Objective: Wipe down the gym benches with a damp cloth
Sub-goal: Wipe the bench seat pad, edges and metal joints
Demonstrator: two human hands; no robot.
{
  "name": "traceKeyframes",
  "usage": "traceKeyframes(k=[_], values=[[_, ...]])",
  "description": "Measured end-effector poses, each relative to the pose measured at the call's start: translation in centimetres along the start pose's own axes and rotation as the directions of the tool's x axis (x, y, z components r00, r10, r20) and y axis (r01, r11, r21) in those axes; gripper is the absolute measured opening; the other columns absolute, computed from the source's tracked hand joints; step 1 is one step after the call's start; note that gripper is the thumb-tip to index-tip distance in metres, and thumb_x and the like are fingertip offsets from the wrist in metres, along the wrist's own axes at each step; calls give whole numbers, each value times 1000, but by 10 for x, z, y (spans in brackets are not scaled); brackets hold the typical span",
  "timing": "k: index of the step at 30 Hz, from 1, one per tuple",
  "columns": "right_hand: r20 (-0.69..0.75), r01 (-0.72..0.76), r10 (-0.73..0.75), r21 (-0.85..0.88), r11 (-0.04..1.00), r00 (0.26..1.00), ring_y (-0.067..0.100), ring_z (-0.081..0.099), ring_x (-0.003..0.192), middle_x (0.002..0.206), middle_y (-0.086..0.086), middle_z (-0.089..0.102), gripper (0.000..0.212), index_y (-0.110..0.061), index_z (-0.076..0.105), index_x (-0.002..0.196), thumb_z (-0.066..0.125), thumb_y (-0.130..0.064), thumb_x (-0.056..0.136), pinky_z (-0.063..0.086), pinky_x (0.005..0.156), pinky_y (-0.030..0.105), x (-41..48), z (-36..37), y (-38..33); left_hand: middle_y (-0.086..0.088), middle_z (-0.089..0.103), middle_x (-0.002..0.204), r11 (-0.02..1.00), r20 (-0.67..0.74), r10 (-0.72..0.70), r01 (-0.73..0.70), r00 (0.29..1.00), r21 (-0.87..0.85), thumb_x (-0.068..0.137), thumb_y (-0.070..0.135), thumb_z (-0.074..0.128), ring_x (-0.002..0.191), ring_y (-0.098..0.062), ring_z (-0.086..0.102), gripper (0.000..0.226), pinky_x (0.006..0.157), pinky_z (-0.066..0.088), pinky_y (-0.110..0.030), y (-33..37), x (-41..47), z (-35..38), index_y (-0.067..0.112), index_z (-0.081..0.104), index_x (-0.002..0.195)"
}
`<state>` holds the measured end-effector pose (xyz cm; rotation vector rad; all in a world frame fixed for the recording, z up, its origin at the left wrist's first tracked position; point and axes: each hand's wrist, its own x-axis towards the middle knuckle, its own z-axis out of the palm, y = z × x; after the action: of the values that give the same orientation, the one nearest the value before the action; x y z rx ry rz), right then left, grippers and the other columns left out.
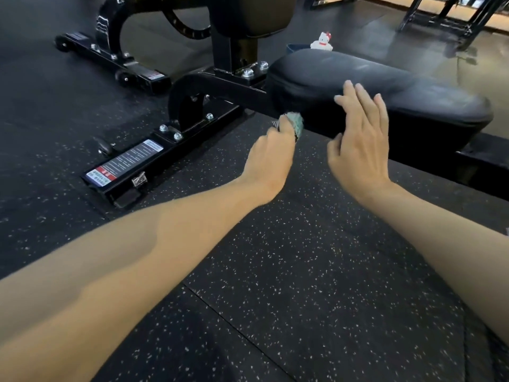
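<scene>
A black padded bench seat (pixel 385 89) lies low across the right half of the view, bolted to a black steel frame (pixel 220 86). My left hand (pixel 271 158) grips a small bunched green cloth (pixel 293 122) and holds it against the lower near edge of the pad, at its left end. My right hand (pixel 358 139) is open with straight fingers. It lies against the near side of the pad, just right of the cloth, fingertips reaching the top edge.
The frame's floor bar with a printed label (pixel 124 164) reaches toward me on the left. A second bench base (pixel 110 51) stands behind it. A small white and red figure (pixel 322 41) sits beyond the pad. Speckled rubber flooring (pixel 275 257) spreads below, a rack (pixel 451 20) far right.
</scene>
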<state>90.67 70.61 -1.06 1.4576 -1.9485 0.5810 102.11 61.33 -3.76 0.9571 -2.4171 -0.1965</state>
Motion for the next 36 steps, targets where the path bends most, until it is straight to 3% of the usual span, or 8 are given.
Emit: traceKeyframes(k=[3, 10, 15, 21, 26, 29, 32, 36], values=[[17, 71, -71, -48, 996, 997, 31, 30, 142, 150, 19, 36, 58, 1, 47, 129, 45, 10, 72, 9, 121, 38, -1, 0, 9, -20, 62, 114, 994, 86, 52, -60, 995, 93, 96, 6, 51, 94, -33, 65, 42, 66, 41, -30, -20, -19, 0, -4, 35, 133], [27, 98, -96, -70, 993, 995, 35, 28, 142, 151, 22, 34, 62, 2, 46, 130, 44, 10, 69, 14, 120, 44, -3, -2, 10, -1, 50, 77, 929, -257, -225, 128, 940, -346, 98, 12, 41, 62, -22, 48, 11, 58, 32, -30, 4, 29, -42, 10, 31, 103], [75, 190, -186, -39, 981, 980, 35, 22, 145, 154, 22, 27, 53, 1, 44, 130, 52, 6, 78, 8, 121, 41, -4, -3, 18, -15, 55, 104, 976, 143, 216, -208, 966, -64, 95, 3, 39, 84, -36, 60, 24, 63, 37, -38, 50, -11, -13, 9, 35, 118], [74, 306, -307, 15, 952, 949, 36, 17, 146, 154, 25, 23, 56, 4, 43, 128, 35, 16, 74, 13, 121, 44, -16, -14, 39, -18, 57, 108, 979, 94, -87, 102, 992, -178, 96, 13, 48, 84, -34, 57, 19, 66, 37, -36, -2, -12, -1, 6, 38, 111], [283, 497, -468, -36, 867, 837, 38, 54, 104, 112, 20, 60, 47, -1, 52, 121, 55, 1, 74, 49, 85, 46, -32, -5, 35, -11, 41, 121, 673, 276, -428, 507, 861, -538, 89, 18, 62, 83, -21, 57, 30, 70, 54, -34, -38, 0, -10, 8, 53, 115], [659, 45, -92, 87, 995, 747, 26, 54, 88, 101, 10, 64, 40, -15, 45, 129, 56, -18, 90, 47, 79, 38, -16, -3, 10, -8, 58, 115, 350, 386, -463, 565, 798, -747, 85, 10, 66, 97, -25, 63, 34, 70, 55, -34, -38, 3, -15, 11, 52, 115], [910, -810, 150, 258, 527, 387, 23, 64, 90, 111, 11, 64, 30, -17, 50, 125, 51, -31, 99, 54, 81, 37, 5, 2, -11, -7, 63, 114, 172, 513, -402, 613, 758, -771, 84, 0, 66, 100, -21, 63, 42, 83, 55, -39, -34, 0, -23, 13, 49, 119], [913, -913, 107, 401, -72, 393, 30, 63, 104, 123, 15, 58, 35, -14, 50, 134, 43, -8, 100, 56, 82, 43, 20, 9, -13, -6, 66, 115, 163, 618, -228, 655, 752, -737, 91, -3, 52, 103, -22, 63, 33, 91, 50, -39, -41, -10, -36, 15, 54, 118]])
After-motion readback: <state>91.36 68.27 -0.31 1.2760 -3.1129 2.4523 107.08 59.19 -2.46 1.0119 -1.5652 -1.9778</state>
